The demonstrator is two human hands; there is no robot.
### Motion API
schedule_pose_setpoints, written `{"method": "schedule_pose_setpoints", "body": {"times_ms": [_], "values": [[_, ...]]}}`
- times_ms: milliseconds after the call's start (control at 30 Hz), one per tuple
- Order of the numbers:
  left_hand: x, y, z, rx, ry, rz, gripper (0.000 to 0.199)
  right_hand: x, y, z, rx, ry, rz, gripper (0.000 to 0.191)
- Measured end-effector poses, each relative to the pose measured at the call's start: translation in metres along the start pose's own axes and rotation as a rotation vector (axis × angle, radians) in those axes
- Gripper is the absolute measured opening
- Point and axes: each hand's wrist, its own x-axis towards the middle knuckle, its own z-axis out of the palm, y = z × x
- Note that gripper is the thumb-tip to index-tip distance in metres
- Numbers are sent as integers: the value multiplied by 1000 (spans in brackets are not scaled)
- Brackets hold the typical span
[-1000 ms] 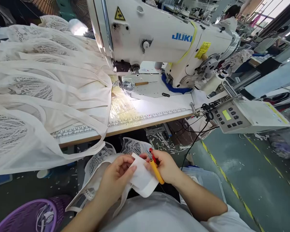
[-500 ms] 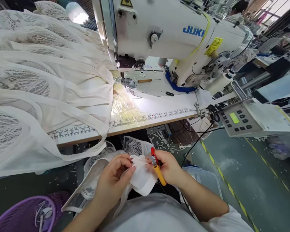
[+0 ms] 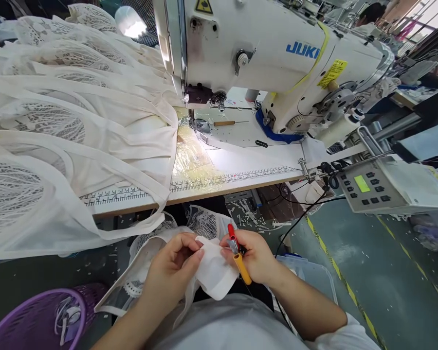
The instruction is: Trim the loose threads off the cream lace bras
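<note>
Over my lap, my left hand (image 3: 177,265) is closed, its thumb and fingers pinching the edge of a white bra (image 3: 216,274). The bra's lace part (image 3: 203,222) hangs toward the table edge, and its straps trail down on the left. My right hand (image 3: 253,255) is closed around thread snips (image 3: 242,265) with red and orange handles. Its thumb and fingertips also touch the fabric's right edge. The blades' tips are partly hidden by my fingers.
A white sewing machine (image 3: 241,53) stands on the table beyond my hands. Many white lace bras (image 3: 105,131) are heaped on the left. A wooden-handled awl (image 3: 226,123) lies by the needle. A purple basket (image 3: 82,311) stands lower left, a control box (image 3: 372,187) right.
The view has shifted slightly, so the machine and table appear further right. Both hands keep their hold; the white fabric between them has tilted a little.
</note>
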Motion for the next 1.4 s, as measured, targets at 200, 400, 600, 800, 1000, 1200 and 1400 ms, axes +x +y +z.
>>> {"method": "schedule_pose_setpoints", "body": {"times_ms": [200,400,600,800,1000,1200,1400], "values": [[3,10,-7,-45,-121,-230,24,-1,-1,-3,9,-15,-71,12],[7,17,-6,113,-239,-53,12,-2,0,-4,17,-22,-118,6],[4,15,-5,251,-121,89,12,-1,3,-5,44,-28,-76,10],[-3,10,-6,249,21,93,14,-1,11,-8,41,-48,45,10],[-5,7,-8,294,47,100,13,-5,11,-13,274,-28,167,25],[-10,8,-6,234,131,75,13,-5,10,-13,581,11,200,36],[-14,12,-4,253,182,10,17,-6,7,-12,499,21,156,28]]}}
